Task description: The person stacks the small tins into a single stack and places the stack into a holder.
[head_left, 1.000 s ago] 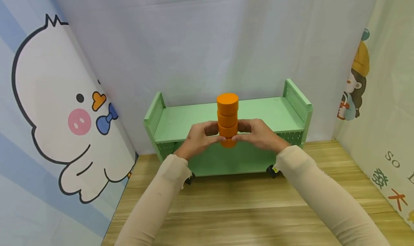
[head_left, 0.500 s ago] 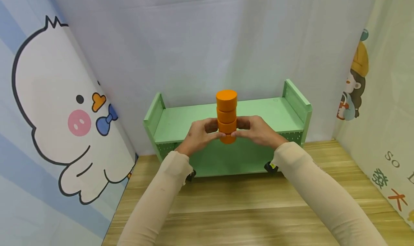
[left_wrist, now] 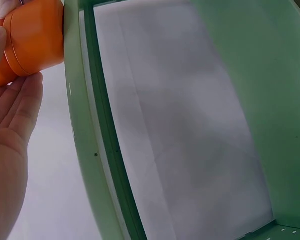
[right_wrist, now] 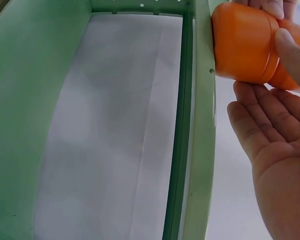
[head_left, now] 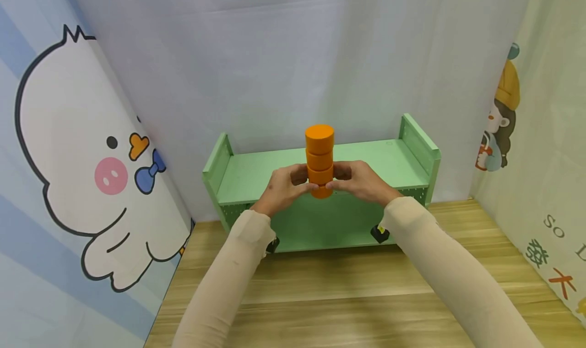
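Note:
An upright stack of several orange round pieces (head_left: 319, 161) stands between my hands in the head view, in front of the green shelf's upper board. My left hand (head_left: 283, 189) grips the lower part from the left, thumb in front and fingers behind. From the right, my right hand (head_left: 364, 182) holds it the same way, the two thumb tips close together near the bottom piece. In the left wrist view the bottom orange piece (left_wrist: 36, 37) meets the edge of the green board. The right wrist view also shows that orange piece (right_wrist: 244, 42) against the board's edge.
The green two-level shelf (head_left: 375, 157), with raised side panels, stands on the wood-grain table (head_left: 329, 307) against a pale back curtain (head_left: 274, 63). Printed cartoon cloths hang at the left (head_left: 68, 149) and right (head_left: 545, 134). Dark wrist cameras (head_left: 380, 233) sit under the cuffs.
Both hands and the orange stack have shifted slightly up in the head view, away from me and a touch left. The grip on the stack looks the same.

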Motion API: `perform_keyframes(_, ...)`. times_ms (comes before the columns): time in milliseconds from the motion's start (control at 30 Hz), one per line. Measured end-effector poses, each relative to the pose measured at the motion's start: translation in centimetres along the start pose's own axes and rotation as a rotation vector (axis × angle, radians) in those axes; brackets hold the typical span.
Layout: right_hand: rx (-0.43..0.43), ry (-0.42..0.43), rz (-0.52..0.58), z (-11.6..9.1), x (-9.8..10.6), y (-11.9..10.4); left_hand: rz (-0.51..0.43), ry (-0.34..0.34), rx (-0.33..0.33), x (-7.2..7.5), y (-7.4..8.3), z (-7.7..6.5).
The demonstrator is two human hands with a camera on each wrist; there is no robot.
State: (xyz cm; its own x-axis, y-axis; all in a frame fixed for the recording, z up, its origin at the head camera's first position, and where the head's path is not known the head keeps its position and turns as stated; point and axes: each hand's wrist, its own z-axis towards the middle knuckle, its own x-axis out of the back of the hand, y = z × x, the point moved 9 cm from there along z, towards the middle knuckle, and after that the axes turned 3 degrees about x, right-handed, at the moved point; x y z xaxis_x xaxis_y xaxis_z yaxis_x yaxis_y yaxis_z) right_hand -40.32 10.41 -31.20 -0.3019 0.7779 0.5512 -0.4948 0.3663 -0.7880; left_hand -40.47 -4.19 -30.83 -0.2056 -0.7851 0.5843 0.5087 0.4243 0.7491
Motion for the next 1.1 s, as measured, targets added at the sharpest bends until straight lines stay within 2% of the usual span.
perform_keyframes(533, -0.014, 0.005, -0.077, 1.4, 0.1, 0.5, 0.008, 0.04, 0.054, 0.1, -0.8, 0.9)
perform_keyframes(1100, -0.041, 0.012, -0.08, 2.1, 0.7, 0.9, 0.029, 0.046, 0.122, -0.4, -1.0, 1.8)
